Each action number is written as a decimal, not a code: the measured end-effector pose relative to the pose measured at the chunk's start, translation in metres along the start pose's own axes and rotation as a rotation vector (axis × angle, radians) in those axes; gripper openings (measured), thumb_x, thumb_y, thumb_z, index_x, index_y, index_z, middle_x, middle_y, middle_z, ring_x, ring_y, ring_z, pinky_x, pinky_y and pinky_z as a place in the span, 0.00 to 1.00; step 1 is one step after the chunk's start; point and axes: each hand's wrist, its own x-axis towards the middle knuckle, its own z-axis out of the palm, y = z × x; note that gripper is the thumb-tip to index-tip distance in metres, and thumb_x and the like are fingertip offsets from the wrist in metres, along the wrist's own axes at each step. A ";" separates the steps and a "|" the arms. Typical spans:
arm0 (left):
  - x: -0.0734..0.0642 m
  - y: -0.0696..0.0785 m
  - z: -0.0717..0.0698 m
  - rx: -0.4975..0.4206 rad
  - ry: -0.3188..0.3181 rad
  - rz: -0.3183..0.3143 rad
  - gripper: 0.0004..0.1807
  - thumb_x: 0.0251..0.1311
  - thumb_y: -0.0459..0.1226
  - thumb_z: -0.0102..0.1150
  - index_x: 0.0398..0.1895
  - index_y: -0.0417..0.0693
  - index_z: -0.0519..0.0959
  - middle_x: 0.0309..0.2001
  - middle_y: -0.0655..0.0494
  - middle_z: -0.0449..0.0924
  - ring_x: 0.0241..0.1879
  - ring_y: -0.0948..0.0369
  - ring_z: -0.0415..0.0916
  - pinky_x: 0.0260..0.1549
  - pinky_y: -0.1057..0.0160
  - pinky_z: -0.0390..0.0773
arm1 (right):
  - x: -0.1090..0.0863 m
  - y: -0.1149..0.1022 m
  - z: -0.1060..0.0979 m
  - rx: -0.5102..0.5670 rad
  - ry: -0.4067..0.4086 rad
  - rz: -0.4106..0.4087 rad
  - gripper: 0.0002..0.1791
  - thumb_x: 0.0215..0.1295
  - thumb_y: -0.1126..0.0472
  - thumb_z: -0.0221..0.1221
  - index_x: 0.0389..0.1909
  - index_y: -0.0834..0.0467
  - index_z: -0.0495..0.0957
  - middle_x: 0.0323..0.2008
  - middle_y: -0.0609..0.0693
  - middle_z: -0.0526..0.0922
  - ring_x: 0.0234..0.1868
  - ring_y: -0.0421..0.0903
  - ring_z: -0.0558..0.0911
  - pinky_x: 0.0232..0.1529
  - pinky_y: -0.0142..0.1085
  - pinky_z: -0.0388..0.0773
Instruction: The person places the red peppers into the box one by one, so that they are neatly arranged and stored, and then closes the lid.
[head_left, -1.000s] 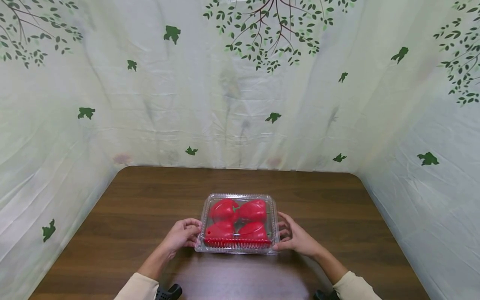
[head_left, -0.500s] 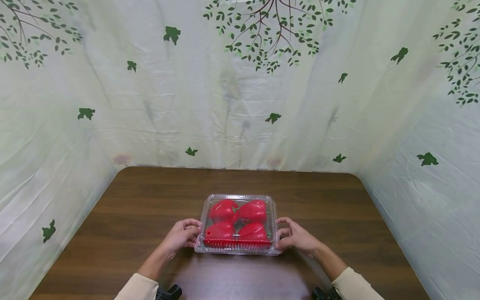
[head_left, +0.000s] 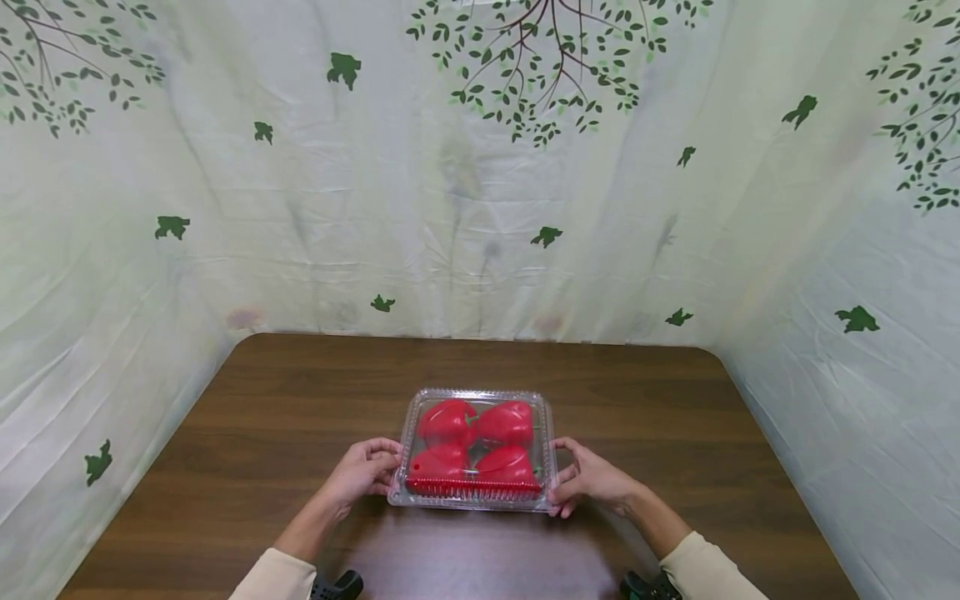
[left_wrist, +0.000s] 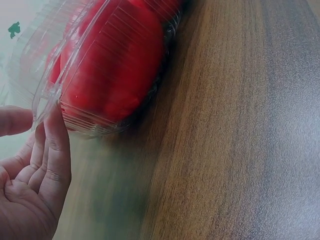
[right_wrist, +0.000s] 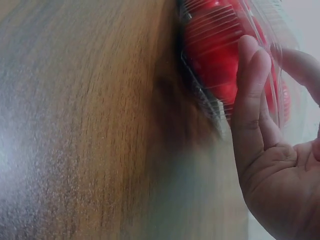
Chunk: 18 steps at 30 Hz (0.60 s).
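Note:
A clear plastic clamshell box (head_left: pixel 480 504) sits at the middle of the table, lid down. Several red bell peppers (head_left: pixel 507 422) with bits of green stem show through it. My left hand (head_left: pixel 362 472) pinches the rim at the left side; in the left wrist view the box's flange (left_wrist: pixel 46 107) passes between thumb and fingers. At the opposite side my right hand (head_left: pixel 592 479) holds the rim near the front right corner. From the right wrist, the fingers of the right hand (right_wrist: pixel 272 167) lie along the box wall, with the rim between them and the thumb.
The brown wood-grain table (head_left: pixel 315 375) has rounded far corners. A pale cloth backdrop (head_left: pixel 465 250) with printed leaves and branches encloses its back and sides. Dark wrist straps (head_left: pixel 337 585) show below both cream sleeves (head_left: pixel 277 575).
My right hand's fingers have shifted and closed in on the box's right rim, with some now below the front corner. The left hand keeps its grip, and the box has barely moved.

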 end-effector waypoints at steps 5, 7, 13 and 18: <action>0.000 0.000 -0.001 -0.011 -0.022 0.007 0.13 0.67 0.32 0.51 0.48 0.30 0.70 0.28 0.53 0.79 0.23 0.60 0.75 0.26 0.64 0.81 | 0.000 -0.001 0.002 0.000 -0.004 0.009 0.46 0.57 0.75 0.61 0.66 0.66 0.37 0.25 0.56 0.83 0.24 0.47 0.84 0.25 0.34 0.82; 0.000 0.000 -0.001 -0.017 -0.027 0.006 0.12 0.67 0.33 0.51 0.47 0.31 0.70 0.28 0.53 0.79 0.23 0.61 0.76 0.26 0.64 0.81 | 0.000 -0.001 0.003 0.000 0.000 0.012 0.46 0.58 0.75 0.61 0.66 0.65 0.37 0.25 0.55 0.83 0.25 0.47 0.84 0.25 0.34 0.82; 0.000 -0.001 -0.001 -0.005 -0.016 -0.005 0.15 0.67 0.35 0.52 0.49 0.30 0.70 0.30 0.52 0.79 0.24 0.60 0.76 0.27 0.63 0.82 | 0.000 -0.001 0.003 0.005 0.007 0.019 0.46 0.59 0.75 0.60 0.67 0.65 0.37 0.25 0.55 0.82 0.25 0.47 0.84 0.26 0.34 0.82; -0.002 0.001 -0.001 0.002 -0.021 -0.013 0.18 0.68 0.37 0.52 0.52 0.30 0.70 0.32 0.51 0.78 0.26 0.59 0.76 0.29 0.62 0.82 | 0.000 0.000 0.003 0.002 0.014 0.017 0.47 0.58 0.75 0.60 0.67 0.65 0.36 0.25 0.55 0.82 0.25 0.47 0.84 0.26 0.35 0.82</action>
